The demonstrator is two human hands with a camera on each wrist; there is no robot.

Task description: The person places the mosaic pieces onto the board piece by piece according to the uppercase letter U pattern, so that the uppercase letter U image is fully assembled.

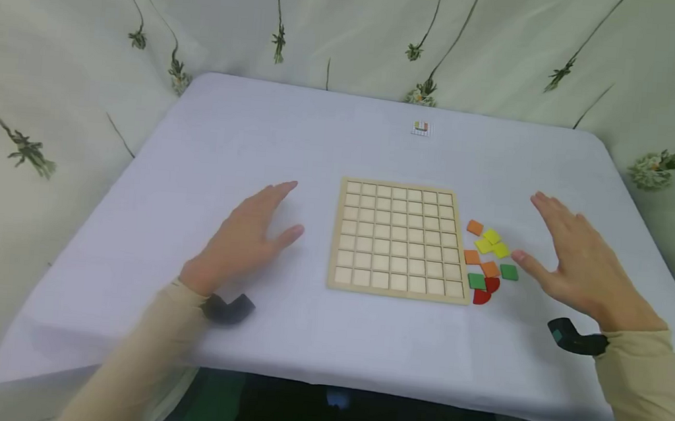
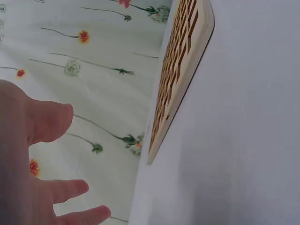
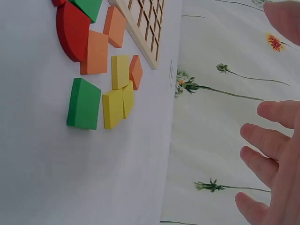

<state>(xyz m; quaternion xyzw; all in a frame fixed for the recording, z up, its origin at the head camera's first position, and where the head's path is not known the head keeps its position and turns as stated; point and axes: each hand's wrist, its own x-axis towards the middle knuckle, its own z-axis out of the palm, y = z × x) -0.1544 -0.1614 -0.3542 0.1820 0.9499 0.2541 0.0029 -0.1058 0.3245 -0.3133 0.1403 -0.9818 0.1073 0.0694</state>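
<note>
A wooden grid board (image 1: 396, 293) with rows of square cells lies flat on the white table. Beside its right edge is a loose group of small tiles: orange squares (image 1: 475, 227), yellow squares (image 1: 492, 236), green squares (image 1: 509, 272) and two red rounded pieces (image 1: 482, 297). My left hand (image 1: 246, 236) hovers left of the board, fingers extended and thumb apart, holding nothing. Over the table right of the tiles, my right hand (image 1: 583, 269) is raised with spread fingers and nothing in it. In the right wrist view the green tile (image 3: 84, 104) and red piece (image 3: 72, 30) look thick.
A small printed card (image 1: 421, 128) with a coloured pattern on a grid lies toward the back of the table. The white tablecloth (image 1: 296, 134) reaches to a rear edge, with a flower-patterned curtain (image 1: 357, 33) behind. Dark wristbands sit on both wrists.
</note>
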